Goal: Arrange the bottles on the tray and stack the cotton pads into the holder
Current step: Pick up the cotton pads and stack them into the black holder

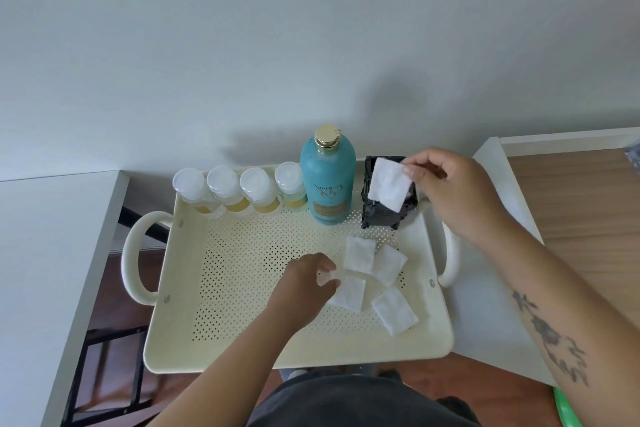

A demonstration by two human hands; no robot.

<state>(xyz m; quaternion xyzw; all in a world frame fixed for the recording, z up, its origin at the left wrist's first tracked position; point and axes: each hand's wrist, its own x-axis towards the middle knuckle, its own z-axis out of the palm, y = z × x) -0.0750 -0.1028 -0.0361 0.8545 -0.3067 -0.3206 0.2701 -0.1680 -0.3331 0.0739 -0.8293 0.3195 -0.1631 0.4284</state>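
A cream perforated tray (242, 288) holds several small clear bottles (225, 192) with yellowish liquid in a row along its far edge. A tall teal bottle (329, 180) with a gold cap stands to their right. Beside it, in the far right corner, stands a black holder (384, 215). My right hand (457, 194) pinches a white square cotton pad (389, 187) directly over the holder's opening. Several loose cotton pads (360, 253) lie on the tray's near right part. My left hand (308, 284) rests on the tray, its fingertips closed on the edge of one pad (348, 293).
The tray bridges a gap between a white surface (52, 253) on the left and a white surface (485, 322) on the right. A wooden tabletop (588, 201) lies further right. A wall rises behind. Dark floor and a black frame (104, 374) show below left.
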